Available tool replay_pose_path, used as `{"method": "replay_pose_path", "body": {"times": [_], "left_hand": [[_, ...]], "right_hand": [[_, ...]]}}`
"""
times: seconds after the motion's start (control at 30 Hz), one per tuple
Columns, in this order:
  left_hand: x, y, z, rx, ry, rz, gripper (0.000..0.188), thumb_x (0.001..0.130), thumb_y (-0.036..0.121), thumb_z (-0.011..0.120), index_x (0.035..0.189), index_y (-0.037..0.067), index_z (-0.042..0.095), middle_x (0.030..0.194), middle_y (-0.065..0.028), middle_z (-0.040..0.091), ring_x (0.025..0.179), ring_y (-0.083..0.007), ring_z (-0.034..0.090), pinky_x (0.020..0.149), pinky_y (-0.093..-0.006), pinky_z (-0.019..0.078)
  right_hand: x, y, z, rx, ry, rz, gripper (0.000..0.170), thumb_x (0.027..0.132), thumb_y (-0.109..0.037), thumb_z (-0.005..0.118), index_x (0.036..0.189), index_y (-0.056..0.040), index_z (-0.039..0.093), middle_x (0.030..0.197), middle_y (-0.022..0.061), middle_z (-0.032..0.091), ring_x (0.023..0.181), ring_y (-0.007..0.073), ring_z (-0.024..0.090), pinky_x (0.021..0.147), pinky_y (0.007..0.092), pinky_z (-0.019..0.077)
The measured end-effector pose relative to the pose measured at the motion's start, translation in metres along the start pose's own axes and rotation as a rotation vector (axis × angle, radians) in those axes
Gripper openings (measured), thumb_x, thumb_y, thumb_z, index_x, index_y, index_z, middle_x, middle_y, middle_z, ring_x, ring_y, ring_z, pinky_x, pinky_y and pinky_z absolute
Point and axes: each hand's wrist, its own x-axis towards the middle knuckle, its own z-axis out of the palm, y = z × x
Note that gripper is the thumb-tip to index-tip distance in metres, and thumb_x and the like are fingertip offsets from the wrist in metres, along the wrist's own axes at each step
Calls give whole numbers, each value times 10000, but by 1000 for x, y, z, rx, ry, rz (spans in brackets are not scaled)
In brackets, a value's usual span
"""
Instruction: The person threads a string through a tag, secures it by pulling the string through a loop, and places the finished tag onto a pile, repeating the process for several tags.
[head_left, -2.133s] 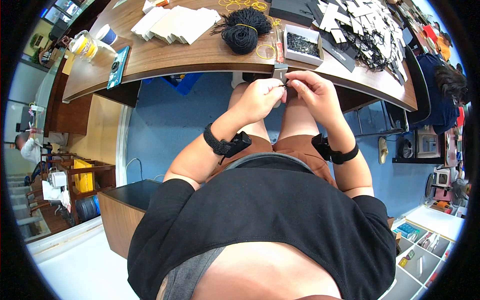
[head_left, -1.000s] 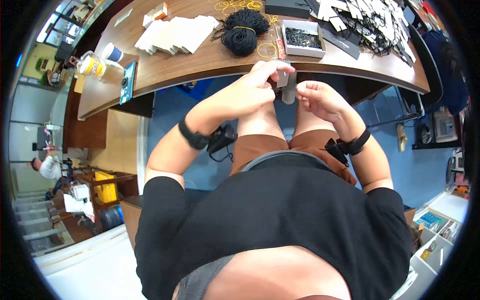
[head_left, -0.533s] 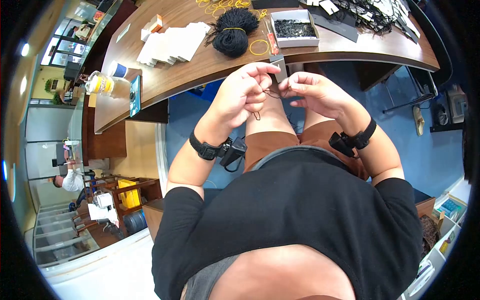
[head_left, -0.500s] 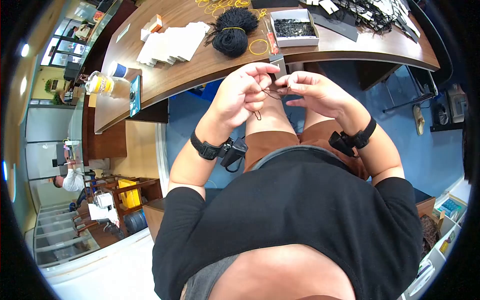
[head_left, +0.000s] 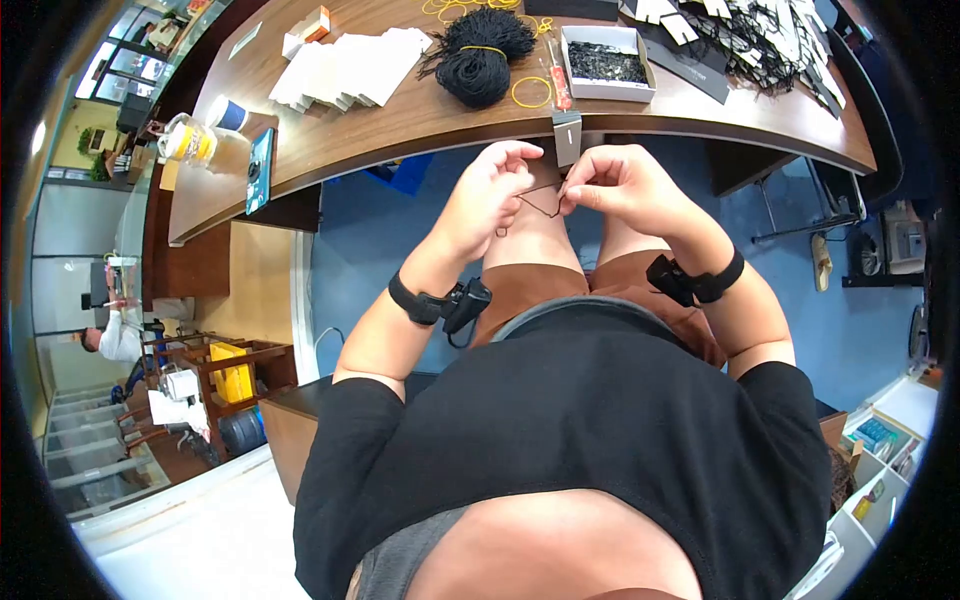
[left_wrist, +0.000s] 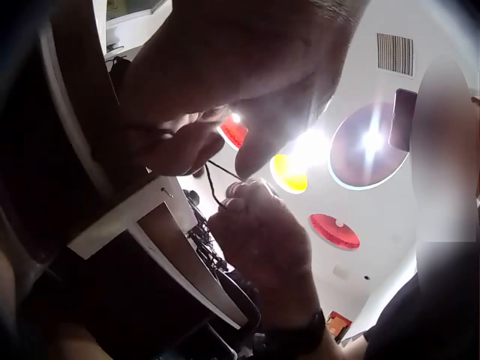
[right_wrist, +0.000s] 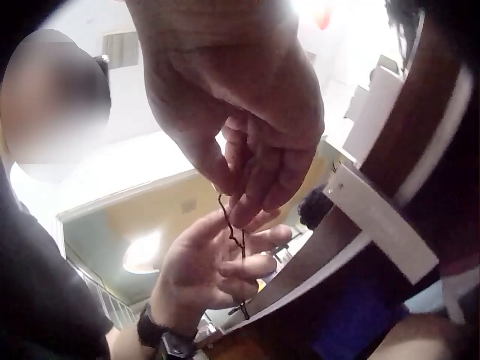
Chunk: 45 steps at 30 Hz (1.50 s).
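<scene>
Between my two hands, over my lap, a thin black cord [head_left: 541,209] stretches in a narrow loop. My left hand [head_left: 484,203] holds one end with its fingers curled, the index finger bent above. On the other side, my right hand [head_left: 622,188] pinches the cord between thumb and fingertips. From the right wrist view, the cord [right_wrist: 232,237] hangs from the right fingertips down across the left fingers, with a knot-like tangle low down. The left wrist view shows the cord [left_wrist: 211,184] running between both hands. A grey block [head_left: 567,136] juts from the table edge just beyond the fingers.
On the wooden table [head_left: 400,130] lie a black cord bundle [head_left: 474,76], white cards [head_left: 350,68], a box of small black pieces [head_left: 607,66] and a red-handled tool [head_left: 560,88]. A heap of tags [head_left: 770,45] covers the right. A jar [head_left: 190,142] and phone [head_left: 259,172] sit left.
The hands first met at the table edge, then parted as the left reached over the grey block. They came close again, and now stand apart with the cord drawn out in a wider loop.
</scene>
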Motion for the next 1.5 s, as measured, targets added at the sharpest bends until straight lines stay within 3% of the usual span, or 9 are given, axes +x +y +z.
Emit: {"method": "replay_pose_path", "body": {"times": [0.07, 0.23, 0.3, 0.4, 0.43, 0.67, 0.77, 1.1, 1.5], "left_hand": [[9, -23, 2, 534, 44, 331, 247, 860, 109, 552, 1077, -9, 535, 868, -16, 540, 684, -71, 523, 593, -199, 439], [-5, -11, -13, 486, -141, 37, 174, 882, 132, 568, 811, -20, 610, 766, -26, 596, 732, -88, 521, 688, -244, 433], [-11, -14, -37, 603, -208, 62, 183, 891, 160, 563, 899, -12, 626, 829, -38, 618, 765, -127, 540, 720, -268, 441], [-14, -4, -52, 816, -279, 334, 303, 916, 209, 541, 1137, 6, 582, 1082, -96, 614, 1035, -203, 552, 927, -320, 411], [-15, 7, -52, 643, -260, 191, 412, 911, 237, 548, 1253, 11, 503, 1235, -115, 548, 1191, -221, 474, 1030, -337, 329], [20, 2, 25, -79, -242, 256, 412, 917, 98, 471, 1309, -17, 415, 1248, -99, 523, 1148, -173, 502, 1008, -314, 365], [28, -7, 37, -282, -178, 69, 269, 948, 114, 452, 1168, -21, 525, 980, -60, 593, 857, -99, 561, 801, -268, 480], [27, 4, 41, 447, 158, 334, 193, 910, 133, 547, 944, -23, 655, 831, -34, 630, 722, -104, 567, 664, -231, 451], [34, -10, 38, 124, 202, 413, 169, 871, 105, 564, 863, -30, 665, 832, -86, 637, 772, -128, 575, 708, -256, 454]], "right_hand": [[-1, -9, 4, -229, 90, -100, 67, 810, -48, 631, 812, 18, 622, 784, 87, 653, 745, 168, 639, 709, 261, 501], [-8, -49, -7, -591, 196, -263, 52, 772, -20, 646, 805, 11, 623, 754, 75, 633, 700, 156, 616, 650, 264, 490], [-14, -63, -12, -567, 172, -218, 22, 792, -7, 627, 802, 12, 624, 760, 51, 638, 726, 128, 622, 651, 256, 495], [-11, -61, -12, -881, -27, -276, 54, 750, -40, 650, 779, -6, 619, 753, 101, 623, 709, 247, 619, 648, 316, 492], [-9, -60, -8, -922, -73, -247, 67, 729, -47, 649, 768, -12, 606, 754, 122, 610, 729, 302, 604, 659, 341, 492], [5, -71, 3, -968, 9, -254, 88, 722, -47, 644, 791, -27, 593, 737, 128, 595, 691, 298, 608, 622, 338, 493], [7, -72, 4, -994, 23, -263, 82, 708, -36, 641, 771, -30, 588, 725, 129, 590, 667, 292, 609, 610, 337, 494], [8, -64, 4, -957, 204, -145, 82, 731, -31, 652, 782, -15, 590, 707, 103, 583, 627, 228, 599, 581, 304, 485], [2, -48, -8, -785, 305, -132, 121, 787, 84, 582, 888, 19, 593, 887, 87, 633, 794, 151, 659, 721, 245, 520]]}}
